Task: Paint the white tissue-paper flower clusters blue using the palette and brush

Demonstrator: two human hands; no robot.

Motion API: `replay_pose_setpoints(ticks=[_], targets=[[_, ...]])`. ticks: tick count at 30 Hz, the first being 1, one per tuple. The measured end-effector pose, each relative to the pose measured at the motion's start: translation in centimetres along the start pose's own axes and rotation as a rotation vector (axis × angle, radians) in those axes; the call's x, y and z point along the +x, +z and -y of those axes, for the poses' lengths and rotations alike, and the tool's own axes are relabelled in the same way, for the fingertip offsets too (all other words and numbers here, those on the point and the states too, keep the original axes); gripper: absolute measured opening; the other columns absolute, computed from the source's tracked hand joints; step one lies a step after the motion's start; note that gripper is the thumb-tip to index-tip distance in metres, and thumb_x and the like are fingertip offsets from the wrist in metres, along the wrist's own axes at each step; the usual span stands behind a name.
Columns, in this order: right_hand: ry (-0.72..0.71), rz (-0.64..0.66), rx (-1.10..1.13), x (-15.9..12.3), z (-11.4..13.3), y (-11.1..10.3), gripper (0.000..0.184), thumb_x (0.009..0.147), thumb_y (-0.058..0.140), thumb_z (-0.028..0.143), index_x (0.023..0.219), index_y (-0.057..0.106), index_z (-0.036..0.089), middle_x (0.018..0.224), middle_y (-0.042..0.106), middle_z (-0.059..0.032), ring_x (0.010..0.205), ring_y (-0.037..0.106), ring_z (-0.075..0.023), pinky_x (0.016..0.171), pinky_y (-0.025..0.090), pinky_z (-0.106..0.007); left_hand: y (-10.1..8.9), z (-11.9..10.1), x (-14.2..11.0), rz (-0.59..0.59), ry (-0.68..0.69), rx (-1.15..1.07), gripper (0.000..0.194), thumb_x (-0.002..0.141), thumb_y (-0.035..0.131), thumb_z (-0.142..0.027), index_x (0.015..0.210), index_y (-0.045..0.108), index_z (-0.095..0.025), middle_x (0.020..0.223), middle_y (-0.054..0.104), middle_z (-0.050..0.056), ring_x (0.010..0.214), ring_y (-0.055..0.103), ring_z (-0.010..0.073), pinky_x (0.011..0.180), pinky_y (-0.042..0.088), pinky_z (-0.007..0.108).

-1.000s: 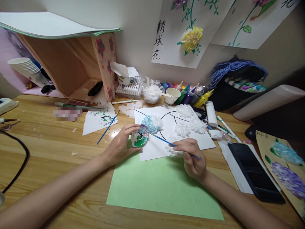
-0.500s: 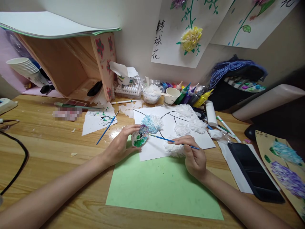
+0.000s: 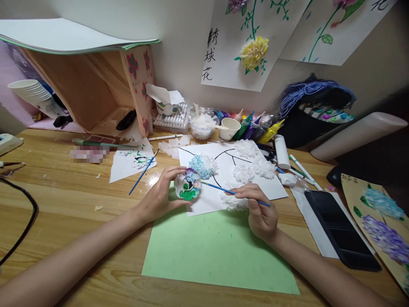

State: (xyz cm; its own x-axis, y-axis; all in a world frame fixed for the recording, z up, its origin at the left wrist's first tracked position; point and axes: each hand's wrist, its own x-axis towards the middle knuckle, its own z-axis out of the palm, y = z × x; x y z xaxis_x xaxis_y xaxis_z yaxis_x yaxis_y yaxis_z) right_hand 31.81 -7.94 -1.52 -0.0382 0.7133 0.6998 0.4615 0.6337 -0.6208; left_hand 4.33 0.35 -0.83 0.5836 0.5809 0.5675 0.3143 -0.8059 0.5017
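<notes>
My left hand grips a small round paint palette by its edge, thumb below and fingers above. Green, black, purple and light blue paint lies in its wells. Between the fingers of my right hand is a thin blue paintbrush, its tip at the palette's right side. Beneath them is a white sheet with black branch lines. It carries a partly blue ruffled flower and several white ruffled flowers. My right hand partly covers the lowest white flower.
A green sheet lies in front. Another blue brush rests on a paint-stained paper scrap. Behind stand a paper cup, a bowl of white scraps and paint bottles. A black tray is at right.
The palette has tilted to show more of its face, and my left fingers have shifted on its edge. The brush tip has moved slightly toward the palette's right rim.
</notes>
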Motion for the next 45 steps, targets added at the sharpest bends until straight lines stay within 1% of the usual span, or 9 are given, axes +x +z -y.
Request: replay_pose_setpoints(ticks=[6, 10, 13, 22, 28, 33, 38, 42, 45], targets=[[-0.082, 0.089, -0.068, 0.1, 0.1, 0.0, 0.025, 0.097, 0.040, 0.020, 0.104, 0.063, 0.027, 0.093, 0.077, -0.0028, 0.085, 0.068, -0.0201, 0.075, 0.048, -0.039, 0.1, 0.2, -0.1, 0.008, 0.004, 0.005, 0.084, 0.073, 0.080, -0.039, 0.139, 0.031, -0.026, 0.130, 0.055, 0.016, 0.125, 0.055, 0.0310, 0.099, 0.053, 0.050], [-0.083, 0.060, -0.103, 0.1, 0.1, -0.1, 0.025, 0.097, 0.041, 0.019, 0.105, 0.063, 0.027, 0.096, 0.077, -0.0023, 0.086, 0.067, -0.0195, 0.075, 0.047, -0.038, 0.1, 0.2, -0.1, 0.002, 0.002, 0.005, 0.084, 0.074, 0.080, -0.039, 0.140, 0.030, -0.025, 0.130, 0.055, 0.016, 0.125, 0.055, 0.0308, 0.098, 0.054, 0.050], [-0.125, 0.060, -0.115, 0.3, 0.2, -0.1, 0.025, 0.098, 0.039, 0.020, 0.104, 0.062, 0.026, 0.094, 0.077, -0.0024, 0.083, 0.066, -0.0192, 0.075, 0.046, -0.037, 0.1, 0.2, -0.1, 0.003, 0.009, 0.005, 0.083, 0.074, 0.080, -0.039, 0.140, 0.031, -0.023, 0.130, 0.055, 0.017, 0.125, 0.055, 0.0306, 0.099, 0.053, 0.049], [-0.328, 0.167, -0.269, 0.7, 0.9, -0.1, 0.027, 0.099, 0.036, 0.018, 0.106, 0.061, 0.022, 0.095, 0.078, -0.0044, 0.080, 0.066, -0.0160, 0.077, 0.043, -0.034, 0.2, 0.3, -0.2, 0.006, -0.017, -0.007, 0.086, 0.074, 0.080, -0.039, 0.142, 0.030, -0.024, 0.131, 0.054, 0.016, 0.126, 0.054, 0.0299, 0.101, 0.053, 0.047], [-0.550, 0.215, -0.391, 0.9, 1.5, 0.2, 0.029, 0.099, 0.035, 0.016, 0.107, 0.063, 0.017, 0.092, 0.080, -0.0077, 0.085, 0.066, -0.0153, 0.077, 0.044, -0.032, 0.1, 0.1, -0.2, 0.038, -0.046, -0.008, 0.084, 0.076, 0.077, -0.043, 0.142, 0.029, -0.025, 0.131, 0.053, 0.016, 0.124, 0.055, 0.0301, 0.100, 0.052, 0.048], [-0.670, 0.216, -0.481, 1.0, 1.8, 0.2, 0.031, 0.099, 0.037, 0.015, 0.094, 0.067, 0.016, 0.087, 0.080, -0.0069, 0.084, 0.066, -0.0132, 0.076, 0.045, -0.028, 0.1, 0.1, -0.2, 0.043, -0.045, -0.006, 0.082, 0.077, 0.075, -0.045, 0.142, 0.029, -0.025, 0.131, 0.053, 0.016, 0.123, 0.055, 0.0300, 0.100, 0.052, 0.048], [-0.699, 0.217, -0.513, 1.2, 1.9, 0.2, 0.033, 0.099, 0.036, 0.014, 0.092, 0.068, 0.017, 0.088, 0.081, -0.0052, 0.084, 0.067, -0.0116, 0.076, 0.046, -0.027, 0.1, 0.2, -0.2, 0.046, -0.049, -0.006, 0.081, 0.077, 0.075, -0.046, 0.141, 0.029, -0.025, 0.131, 0.054, 0.015, 0.122, 0.056, 0.0297, 0.100, 0.052, 0.048], [-0.670, 0.227, -0.498, 1.0, 1.7, 0.2, 0.034, 0.099, 0.034, 0.013, 0.095, 0.067, 0.015, 0.091, 0.080, -0.0070, 0.088, 0.067, -0.0123, 0.078, 0.046, -0.028, 0.0, 0.1, -0.2, 0.044, -0.051, -0.001, 0.081, 0.077, 0.076, -0.045, 0.142, 0.029, -0.026, 0.130, 0.054, 0.015, 0.121, 0.057, 0.0303, 0.098, 0.052, 0.048], [-0.652, 0.234, -0.482, 0.7, 1.4, 0.2, 0.030, 0.098, 0.037, 0.012, 0.098, 0.067, 0.014, 0.093, 0.080, -0.0083, 0.090, 0.067, -0.0131, 0.079, 0.046, -0.029, 0.0, 0.1, -0.2, 0.047, -0.056, -0.003, 0.081, 0.077, 0.076, -0.044, 0.141, 0.030, -0.026, 0.130, 0.054, 0.015, 0.121, 0.057, 0.0303, 0.098, 0.053, 0.048]])
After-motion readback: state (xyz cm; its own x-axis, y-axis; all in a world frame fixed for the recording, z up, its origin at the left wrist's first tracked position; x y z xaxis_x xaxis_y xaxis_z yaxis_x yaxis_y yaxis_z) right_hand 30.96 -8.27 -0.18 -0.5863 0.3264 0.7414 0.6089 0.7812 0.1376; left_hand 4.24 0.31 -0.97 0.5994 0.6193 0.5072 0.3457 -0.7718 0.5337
